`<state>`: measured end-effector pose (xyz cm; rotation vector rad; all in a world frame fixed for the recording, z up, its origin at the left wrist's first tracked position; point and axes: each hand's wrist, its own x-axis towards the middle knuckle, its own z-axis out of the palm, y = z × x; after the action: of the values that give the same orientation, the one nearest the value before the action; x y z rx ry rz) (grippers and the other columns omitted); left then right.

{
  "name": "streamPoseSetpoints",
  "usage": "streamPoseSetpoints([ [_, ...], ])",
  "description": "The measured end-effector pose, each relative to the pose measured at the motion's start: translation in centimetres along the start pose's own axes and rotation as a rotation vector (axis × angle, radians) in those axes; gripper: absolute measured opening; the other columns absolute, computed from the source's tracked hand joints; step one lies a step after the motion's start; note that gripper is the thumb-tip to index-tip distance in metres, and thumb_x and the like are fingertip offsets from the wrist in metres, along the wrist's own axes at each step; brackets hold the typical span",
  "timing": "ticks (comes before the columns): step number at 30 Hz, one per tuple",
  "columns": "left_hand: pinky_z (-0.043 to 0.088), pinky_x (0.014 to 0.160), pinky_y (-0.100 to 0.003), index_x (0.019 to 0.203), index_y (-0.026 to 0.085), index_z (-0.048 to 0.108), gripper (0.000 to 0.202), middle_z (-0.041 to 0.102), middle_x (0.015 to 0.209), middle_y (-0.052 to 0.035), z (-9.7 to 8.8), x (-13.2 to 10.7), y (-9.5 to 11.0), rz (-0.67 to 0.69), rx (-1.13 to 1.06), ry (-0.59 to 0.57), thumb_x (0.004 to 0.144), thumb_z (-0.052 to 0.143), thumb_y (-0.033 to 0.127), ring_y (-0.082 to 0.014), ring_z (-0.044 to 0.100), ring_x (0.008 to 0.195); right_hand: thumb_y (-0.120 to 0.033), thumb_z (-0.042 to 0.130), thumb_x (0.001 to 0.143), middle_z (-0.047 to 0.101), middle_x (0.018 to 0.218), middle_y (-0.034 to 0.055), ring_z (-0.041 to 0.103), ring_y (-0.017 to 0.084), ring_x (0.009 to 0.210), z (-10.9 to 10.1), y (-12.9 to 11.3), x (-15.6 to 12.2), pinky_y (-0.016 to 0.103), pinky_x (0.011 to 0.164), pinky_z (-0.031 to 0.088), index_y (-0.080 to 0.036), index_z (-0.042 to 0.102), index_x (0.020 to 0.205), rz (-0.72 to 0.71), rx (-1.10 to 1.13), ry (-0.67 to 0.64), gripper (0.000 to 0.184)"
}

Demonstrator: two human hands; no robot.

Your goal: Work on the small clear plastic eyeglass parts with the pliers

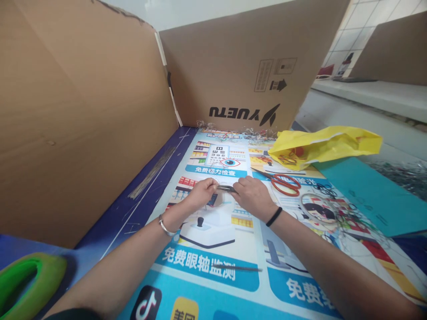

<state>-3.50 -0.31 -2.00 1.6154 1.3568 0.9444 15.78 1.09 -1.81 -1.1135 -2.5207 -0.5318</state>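
My right hand (252, 198) is closed around dark metal pliers (227, 188), whose narrow jaws point left; their handles are hidden in my palm. My left hand (203, 194) pinches at the tip of the jaws, on what looks like a thin wire, mostly covered by the fingers. Both hands are above a printed poster (213, 226) that covers the table. Right of my right hand lie scissors with orange-red handles (286, 185), their blades toward the upper left. A thin dark rod (238, 268) rests on the poster, closer to me.
Cardboard panels (247, 66) wall off the left and back. Straight thin wires (153, 172) lie at left. A yellow bag (333, 144) sits at back right, near a wire coil (316, 208) and loose dark pieces. A green tape roll (33, 284) is at front left.
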Motion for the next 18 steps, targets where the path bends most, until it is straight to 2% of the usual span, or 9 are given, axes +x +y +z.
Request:
streamPoseSetpoints([
  [6,0.034,0.05,-0.02,0.07,0.018,0.049,0.009,0.046,0.059,0.0041,0.0,0.1,-0.1,0.013,0.038,0.005,0.074,0.04,0.019,-0.0074,0.041,0.048,-0.041,0.045,0.085,0.06,0.073,0.0058,0.05,0.018,0.071,-0.3,-0.5,0.1,0.029,0.06,0.025,-0.017,0.061,0.077,0.053,0.023,-0.045,0.029],
  [18,0.034,0.051,-0.019,0.07,0.018,0.048,0.01,0.045,0.059,0.0048,-0.1,0.2,-0.3,0.005,0.008,-0.013,0.076,0.042,0.023,-0.0068,0.04,0.049,-0.046,0.041,0.086,0.062,0.078,0.0045,0.054,0.015,0.073,-1.0,-0.9,0.3,0.026,0.055,0.024,-0.018,0.06,0.082,0.145,0.079,-0.225,0.034],
])
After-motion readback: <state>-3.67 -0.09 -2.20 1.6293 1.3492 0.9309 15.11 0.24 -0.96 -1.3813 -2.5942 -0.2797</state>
